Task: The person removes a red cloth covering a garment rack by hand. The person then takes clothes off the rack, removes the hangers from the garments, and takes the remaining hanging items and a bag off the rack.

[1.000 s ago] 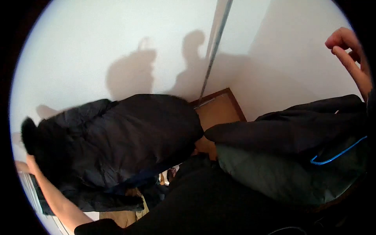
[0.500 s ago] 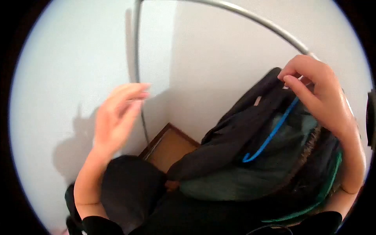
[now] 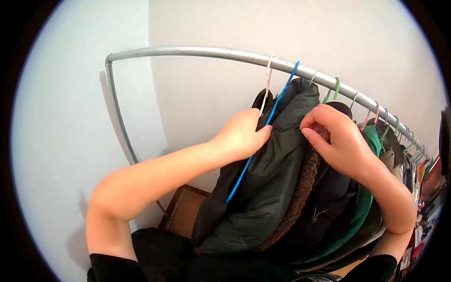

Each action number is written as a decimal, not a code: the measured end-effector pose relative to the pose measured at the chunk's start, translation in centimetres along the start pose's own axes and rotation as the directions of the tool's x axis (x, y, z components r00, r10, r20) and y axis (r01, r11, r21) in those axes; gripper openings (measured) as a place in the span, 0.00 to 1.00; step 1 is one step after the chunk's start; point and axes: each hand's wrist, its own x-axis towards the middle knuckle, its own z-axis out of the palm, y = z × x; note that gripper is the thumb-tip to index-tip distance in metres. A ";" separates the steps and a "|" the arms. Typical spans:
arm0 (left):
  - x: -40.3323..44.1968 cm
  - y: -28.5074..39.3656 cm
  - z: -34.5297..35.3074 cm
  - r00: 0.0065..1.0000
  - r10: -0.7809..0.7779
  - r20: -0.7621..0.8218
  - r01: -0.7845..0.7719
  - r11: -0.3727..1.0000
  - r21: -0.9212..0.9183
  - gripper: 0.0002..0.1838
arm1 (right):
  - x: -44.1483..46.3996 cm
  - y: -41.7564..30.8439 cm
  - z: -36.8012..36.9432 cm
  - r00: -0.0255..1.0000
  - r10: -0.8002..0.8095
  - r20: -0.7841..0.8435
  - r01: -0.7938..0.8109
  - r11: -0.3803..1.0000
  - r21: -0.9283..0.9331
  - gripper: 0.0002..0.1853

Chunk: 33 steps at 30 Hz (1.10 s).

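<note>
A dark green padded jacket (image 3: 265,188) hangs below the metal rail, with a blue hanger (image 3: 282,96) at its left side. My left hand (image 3: 244,134) is closed at the blue hanger and the top of a black garment (image 3: 213,202), just under a pale pink hanger hook (image 3: 268,77). Its far fingers are hidden behind the cloth. My right hand (image 3: 333,134) is beside the green jacket's upper right edge, thumb and forefinger curled together; anything between them is too small to make out.
The curved metal rail (image 3: 211,51) runs from the left corner to the far right. Several more garments, including a bright green one (image 3: 373,141), hang on the right. A brown panel (image 3: 185,214) stands low in the corner. Black fabric lies at the lower left.
The view has swung right and up along the rail. My left hand, earlier at the black padded coat and then raised without it, has come to the blue hanger. My right hand remains near the hanging clothes.
</note>
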 end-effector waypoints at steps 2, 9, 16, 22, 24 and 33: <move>-0.1 -0.4 0.9 0.996 0.051 -0.074 -0.046 0.996 0.070 0.21 | -0.1 0.7 0.8 1.000 -0.014 -0.017 0.015 0.999 0.041 0.04; -0.5 -0.5 0.3 0.971 0.089 -0.221 -0.083 0.996 0.036 0.18 | -0.3 1.1 0.9 0.999 -0.048 -0.001 0.048 0.997 0.066 0.05; -0.7 1.4 -3.5 0.980 0.038 -0.194 -0.044 0.999 -0.027 0.19 | 0.1 1.3 0.8 0.999 -0.051 -0.004 0.051 0.997 0.055 0.04; -0.5 0.0 -3.6 0.990 -0.001 -0.143 -0.046 0.944 -0.328 0.16 | 1.4 1.6 1.4 0.989 -0.139 -0.056 0.142 0.988 0.053 0.07; -1.1 0.6 -3.2 0.990 -0.005 -0.142 -0.056 0.905 -0.421 0.16 | 2.8 0.5 2.3 0.987 0.126 0.104 -0.163 0.738 0.654 0.16; -1.7 0.5 -4.4 0.981 -0.126 -0.146 0.038 0.869 -0.493 0.18 | 6.9 -1.3 7.3 0.846 0.391 0.363 -0.469 0.222 0.855 0.20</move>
